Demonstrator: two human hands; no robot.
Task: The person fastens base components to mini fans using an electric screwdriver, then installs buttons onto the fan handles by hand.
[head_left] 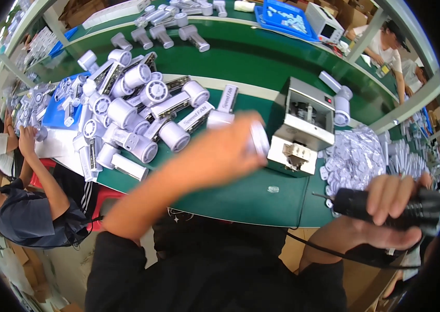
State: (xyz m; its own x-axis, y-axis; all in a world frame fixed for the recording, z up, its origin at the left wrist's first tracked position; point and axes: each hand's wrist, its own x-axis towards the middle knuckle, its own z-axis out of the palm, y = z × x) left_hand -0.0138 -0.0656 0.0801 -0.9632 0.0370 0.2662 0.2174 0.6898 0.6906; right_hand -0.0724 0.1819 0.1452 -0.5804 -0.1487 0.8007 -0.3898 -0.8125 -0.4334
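Green bench [241, 197], grey machine [305, 125], pile of white fans [137, 114]. Left hand [220, 153], blurred, fingers closed round 1 white fan [257, 139] just left of the machine: probably light, stiff, smooth plastic, best gripped by its handle. Right hand [394, 210] clenched on black screwdriver [386, 205].

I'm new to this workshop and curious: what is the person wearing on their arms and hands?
Both forearms are bare. The left hand and right hand wear no gloves. Black sleeves pushed up to about the elbows belong to a black top.
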